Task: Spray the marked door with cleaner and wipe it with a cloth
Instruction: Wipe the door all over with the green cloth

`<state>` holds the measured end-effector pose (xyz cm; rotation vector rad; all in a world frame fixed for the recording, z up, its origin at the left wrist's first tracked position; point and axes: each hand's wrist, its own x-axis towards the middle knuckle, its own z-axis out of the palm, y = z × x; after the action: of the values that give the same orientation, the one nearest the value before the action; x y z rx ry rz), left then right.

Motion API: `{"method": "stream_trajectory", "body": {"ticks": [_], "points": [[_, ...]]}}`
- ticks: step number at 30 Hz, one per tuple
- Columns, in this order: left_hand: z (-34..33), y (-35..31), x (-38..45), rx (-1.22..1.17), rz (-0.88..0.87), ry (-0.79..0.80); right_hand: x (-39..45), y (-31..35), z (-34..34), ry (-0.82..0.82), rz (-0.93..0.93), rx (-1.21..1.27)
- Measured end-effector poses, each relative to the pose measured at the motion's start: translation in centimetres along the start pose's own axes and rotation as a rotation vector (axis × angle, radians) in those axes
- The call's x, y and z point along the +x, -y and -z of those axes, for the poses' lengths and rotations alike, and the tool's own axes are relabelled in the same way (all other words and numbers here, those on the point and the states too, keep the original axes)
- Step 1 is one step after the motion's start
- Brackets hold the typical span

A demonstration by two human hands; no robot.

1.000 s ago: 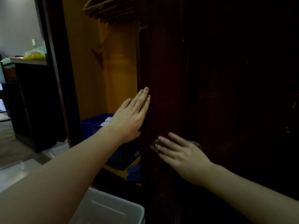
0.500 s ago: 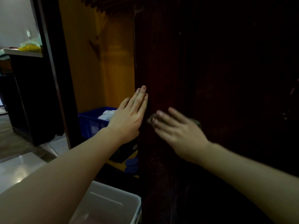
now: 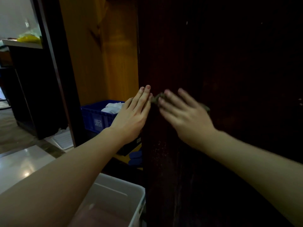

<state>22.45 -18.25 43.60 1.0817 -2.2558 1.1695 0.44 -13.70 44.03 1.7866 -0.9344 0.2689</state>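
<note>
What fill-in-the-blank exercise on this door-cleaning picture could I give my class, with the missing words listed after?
1. The right hand presses a ____ flat against the dark door.
2. The left hand rests on the door's ____ edge.
3. The crate behind the left hand is ____.

Missing words: cloth; left; blue

The cloth [image 3: 157, 99] lies mostly hidden under the motion-blurred right hand [image 3: 185, 115]; the door's [image 3: 229, 79] surface is too dark to read.
</note>
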Motion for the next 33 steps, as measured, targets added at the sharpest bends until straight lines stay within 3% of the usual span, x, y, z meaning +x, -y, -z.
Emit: {"method": "stream_trajectory", "body": {"ticks": [6, 8, 12, 15, 21, 25, 30, 33], "points": [[-2.1, -1.6, -1.2, 0.007, 0.026, 0.014, -6.7, 7.4, -3.8, 0.246, 0.253, 0.124], [-2.4, -1.8, -1.6, 0.017, 0.029, 0.013, -5.4, 6.5, -3.2, 0.221, 0.242, 0.127], [-3.3, -2.2, -2.6, -0.011, 0.026, 0.004, -1.0, 1.8, -0.8, 0.040, 0.006, 0.047], [-4.1, -2.3, -3.2, -0.036, 0.010, -0.006, -0.8, 1.5, -0.8, -0.012, -0.055, 0.016], [-4.6, -3.0, -4.5, -0.021, -0.006, 0.058, -8.1, 9.9, -5.3, 0.204, 0.201, 0.099], [-4.6, -3.1, -5.4, 0.015, -0.013, 0.099, -9.1, 11.2, -5.5, 0.282, 0.270, 0.134], [-4.6, -3.0, -5.7, 0.024, -0.026, 0.107, -3.9, 6.3, -2.6, 0.053, -0.026, 0.072], [-4.7, -2.6, -5.9, 0.013, -0.055, 0.099, -3.0, 6.3, -2.6, 0.031, -0.086, 0.051]]}}
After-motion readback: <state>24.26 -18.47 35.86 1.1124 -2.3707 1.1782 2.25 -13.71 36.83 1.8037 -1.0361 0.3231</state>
